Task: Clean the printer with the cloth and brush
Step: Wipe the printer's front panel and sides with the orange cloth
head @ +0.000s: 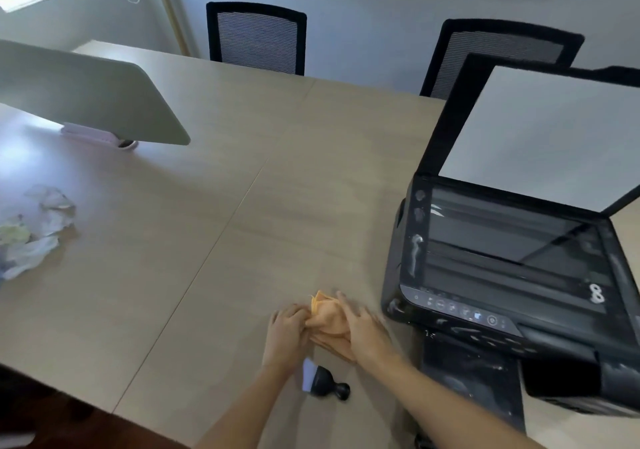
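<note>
A black printer [512, 275] stands on the right of the table with its scanner lid [540, 133] raised and white dust smears on its body. An orange cloth [327, 317] lies bunched on the table just left of the printer's front corner. My left hand [287, 331] grips the cloth's left side and my right hand [363, 327] presses on its right side. A small black brush with pale bristles [320, 381] lies on the table between my forearms, untouched.
The wooden table [207, 240] holds crumpled papers [34, 230] at the far left and a grey desk divider [86, 92] at the back left. Two black mesh chairs [256, 36] [502, 53] stand behind the table.
</note>
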`<action>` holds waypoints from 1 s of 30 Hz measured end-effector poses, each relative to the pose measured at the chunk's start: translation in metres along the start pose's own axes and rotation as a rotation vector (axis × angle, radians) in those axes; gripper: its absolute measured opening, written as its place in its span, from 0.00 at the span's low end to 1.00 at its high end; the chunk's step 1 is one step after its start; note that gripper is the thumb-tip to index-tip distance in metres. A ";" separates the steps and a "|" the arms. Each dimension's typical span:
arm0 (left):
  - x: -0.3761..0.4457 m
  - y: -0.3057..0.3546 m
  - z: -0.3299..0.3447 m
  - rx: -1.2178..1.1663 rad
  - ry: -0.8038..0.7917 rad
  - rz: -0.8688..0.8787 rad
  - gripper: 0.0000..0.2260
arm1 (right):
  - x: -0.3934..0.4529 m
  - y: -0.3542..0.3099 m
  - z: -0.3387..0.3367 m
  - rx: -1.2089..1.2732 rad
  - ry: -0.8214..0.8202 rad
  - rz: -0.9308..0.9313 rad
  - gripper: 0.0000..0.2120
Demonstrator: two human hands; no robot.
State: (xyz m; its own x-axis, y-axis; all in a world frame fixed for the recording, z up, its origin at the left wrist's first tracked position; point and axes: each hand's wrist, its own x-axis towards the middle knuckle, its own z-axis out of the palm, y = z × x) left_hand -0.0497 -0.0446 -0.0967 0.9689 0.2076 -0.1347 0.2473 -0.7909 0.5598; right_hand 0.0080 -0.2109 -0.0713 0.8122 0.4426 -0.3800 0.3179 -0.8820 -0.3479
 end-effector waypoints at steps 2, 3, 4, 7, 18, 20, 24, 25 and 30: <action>0.000 0.005 -0.019 -0.282 0.005 -0.068 0.10 | -0.018 -0.002 -0.015 0.133 -0.055 -0.056 0.30; 0.000 0.010 -0.033 -0.414 -0.018 -0.100 0.10 | -0.028 -0.003 -0.023 0.187 -0.069 -0.097 0.24; 0.002 0.016 -0.048 -0.532 -0.058 -0.102 0.09 | -0.039 -0.005 -0.032 0.246 -0.053 -0.139 0.15; 0.011 0.048 -0.088 -0.742 -0.219 -0.010 0.02 | -0.071 -0.008 -0.069 0.404 0.022 -0.195 0.10; 0.040 0.162 -0.070 -0.863 -0.063 -0.114 0.10 | -0.069 0.055 -0.229 0.605 0.618 0.111 0.12; 0.034 0.151 -0.050 -0.685 -0.209 -0.105 0.28 | -0.046 0.063 -0.245 0.567 0.690 0.125 0.14; 0.025 0.147 -0.020 -0.499 -0.355 -0.001 0.49 | 0.020 0.067 -0.252 0.274 0.648 0.004 0.23; 0.026 0.149 -0.015 -0.504 -0.344 0.027 0.49 | 0.039 0.068 -0.248 0.102 0.557 0.002 0.22; 0.033 0.155 -0.009 -0.492 -0.256 0.148 0.45 | 0.082 0.067 -0.213 -0.096 0.177 0.081 0.38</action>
State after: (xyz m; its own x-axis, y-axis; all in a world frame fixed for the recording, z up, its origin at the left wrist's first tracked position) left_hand 0.0201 -0.1546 -0.0068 0.9794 -0.0795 -0.1855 0.1346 -0.4275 0.8939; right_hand 0.1996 -0.2679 0.0568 0.9076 0.3419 -0.2438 0.2866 -0.9287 -0.2355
